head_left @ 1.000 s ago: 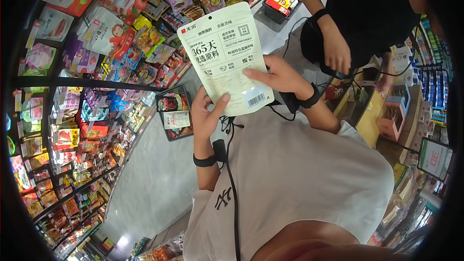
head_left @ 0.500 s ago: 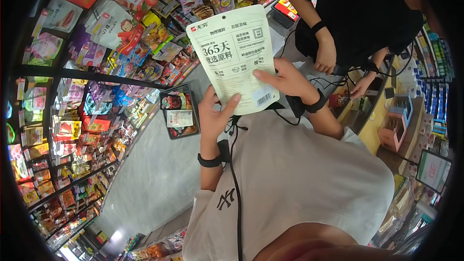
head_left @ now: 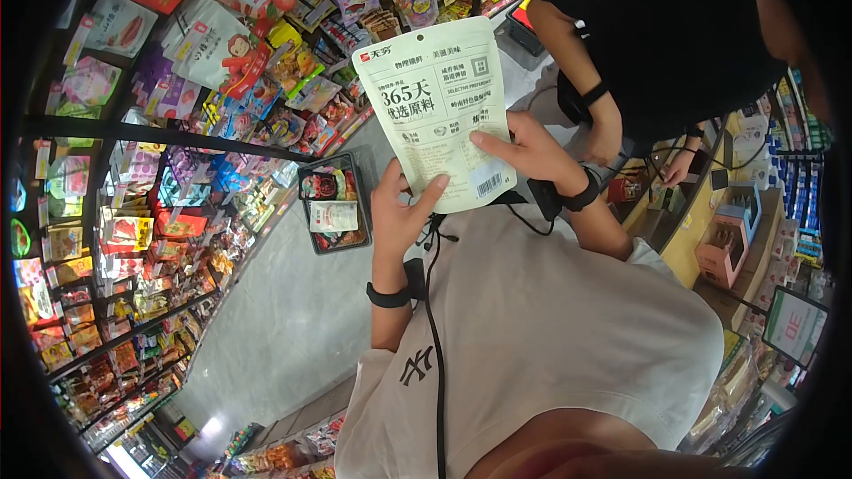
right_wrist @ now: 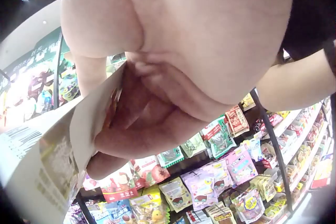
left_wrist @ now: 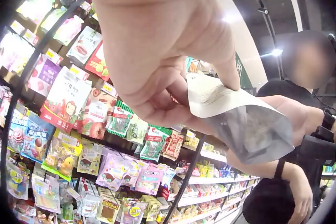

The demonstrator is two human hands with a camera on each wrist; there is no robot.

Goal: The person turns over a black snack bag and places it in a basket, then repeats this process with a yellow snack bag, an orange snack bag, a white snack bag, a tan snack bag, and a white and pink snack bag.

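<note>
Left hand (head_left: 401, 217) and right hand (head_left: 530, 149) both at work, I pinch a pale printed pouch (head_left: 435, 106) by its lower part in a shop aisle, thumbs on the lettered face and fingers curled behind it. It stands nearly upright before me, leaning slightly, its punched hole at the top and its barcode near my right hand, over the front of my light shirt (head_left: 541, 319). On the grey floor (head_left: 275, 310), beyond my left hand, sits a black basket (head_left: 344, 249) with a white packet (head_left: 335, 215) and red packets inside. Shelves of bright snack bags (head_left: 213, 58) line my left side. Ahead to my right is a person in black (head_left: 657, 44), a dark band on one wrist, near a counter bearing a pink box (head_left: 723, 253).
</note>
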